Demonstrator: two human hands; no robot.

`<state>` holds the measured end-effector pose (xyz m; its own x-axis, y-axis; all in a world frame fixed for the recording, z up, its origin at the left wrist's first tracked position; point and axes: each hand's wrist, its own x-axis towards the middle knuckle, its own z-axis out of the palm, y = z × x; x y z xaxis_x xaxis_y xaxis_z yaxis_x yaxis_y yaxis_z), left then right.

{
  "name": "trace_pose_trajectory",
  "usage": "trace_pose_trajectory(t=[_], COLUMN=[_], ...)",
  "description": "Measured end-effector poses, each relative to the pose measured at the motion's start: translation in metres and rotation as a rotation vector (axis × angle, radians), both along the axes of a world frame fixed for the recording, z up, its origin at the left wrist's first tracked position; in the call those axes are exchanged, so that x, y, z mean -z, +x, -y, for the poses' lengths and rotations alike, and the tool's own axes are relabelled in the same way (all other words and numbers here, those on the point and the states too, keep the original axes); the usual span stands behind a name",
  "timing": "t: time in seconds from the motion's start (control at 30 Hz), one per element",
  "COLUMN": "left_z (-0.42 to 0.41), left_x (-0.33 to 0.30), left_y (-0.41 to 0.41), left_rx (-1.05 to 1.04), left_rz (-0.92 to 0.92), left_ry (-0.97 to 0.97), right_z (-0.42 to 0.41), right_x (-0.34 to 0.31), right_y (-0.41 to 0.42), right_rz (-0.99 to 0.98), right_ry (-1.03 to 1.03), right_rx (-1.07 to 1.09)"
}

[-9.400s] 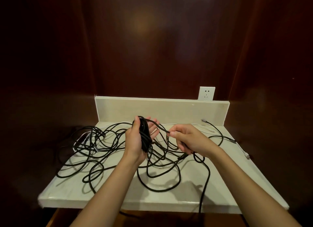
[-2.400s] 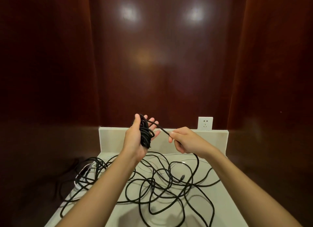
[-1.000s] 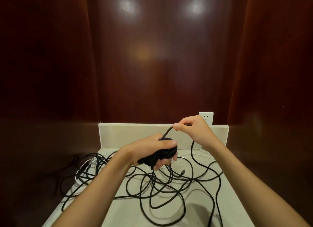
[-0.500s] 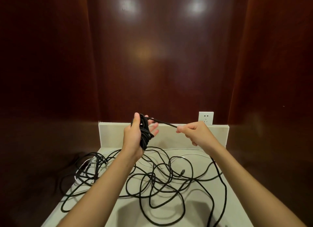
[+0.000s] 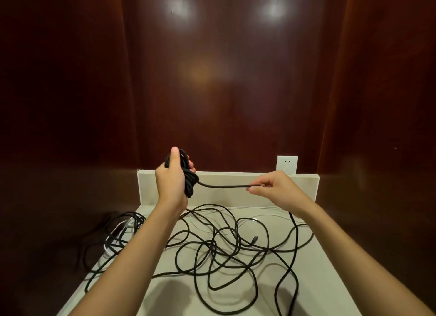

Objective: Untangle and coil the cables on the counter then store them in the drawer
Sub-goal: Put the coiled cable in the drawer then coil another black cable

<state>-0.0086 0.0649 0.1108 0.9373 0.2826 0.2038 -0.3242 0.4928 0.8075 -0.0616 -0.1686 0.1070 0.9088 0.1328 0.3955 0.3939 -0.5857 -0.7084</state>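
The black cable (image 5: 224, 186) is only partly wound: a thick bundle of its turns (image 5: 188, 176) sits in the left hand (image 5: 171, 180), held up in front of the cream backsplash (image 5: 236, 193), thumb raised and fingers curled round the loops. From the bundle a short straight length runs right to the right hand (image 5: 273, 189), which pinches it between thumb and fingertips, then drops behind the wrist to the counter (image 5: 313, 273). There the greater share of the work seems to remain — a wide sprawl of black loops (image 5: 219, 247) crosses itself many times over the middle of the counter, one connector end (image 5: 254, 239) lying loose among them. A thin white cable (image 5: 254, 207) runs along the far edge beneath the black one, and a darker clump of cables (image 5: 119, 231) hangs at the left edge — neither looks coiled. No drawer is in view, so storing appears not yet begun. A white wall socket (image 5: 287, 164) sits above the backsplash at the right, against dark wood panelling (image 5: 224, 91).
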Motion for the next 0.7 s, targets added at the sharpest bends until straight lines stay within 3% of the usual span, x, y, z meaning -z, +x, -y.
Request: trace_pose_trajectory(t=[0.13,0.3,0.4,0.5,0.6,0.63,0.7], left_z=[-0.002,0.004,0.008,0.010,0.006,0.005,0.005], left_x=[-0.002,0.003,0.011,0.012,0.010,0.010,0.013], left_y=[-0.007,-0.007,-0.004,-0.012,-0.017,-0.017,-0.014], left_rx=[-0.168,-0.105,0.062,0.303,0.358,0.325,0.206], left_rz=[0.005,0.014,-0.032,-0.106,-0.167,-0.160,-0.094], left_ry=[0.505,0.855,0.794,0.510,0.304,0.363,0.710], right_z=[-0.004,-0.019,-0.027,-0.024,-0.018,-0.019,-0.026], right_x=[-0.007,-0.019,-0.025,-0.028,-0.026,-0.025,-0.022], right_y=[-0.006,-0.017,-0.019,-0.018,-0.015,-0.015,-0.017], right_rz=[0.093,0.229,0.261,0.287,0.254,0.230,0.227], right_ry=[-0.190,-0.399,-0.382,-0.264,-0.239,-0.241,-0.271], right_rx=[-0.108,-0.251,-0.277,-0.189,-0.140,-0.149,-0.181])
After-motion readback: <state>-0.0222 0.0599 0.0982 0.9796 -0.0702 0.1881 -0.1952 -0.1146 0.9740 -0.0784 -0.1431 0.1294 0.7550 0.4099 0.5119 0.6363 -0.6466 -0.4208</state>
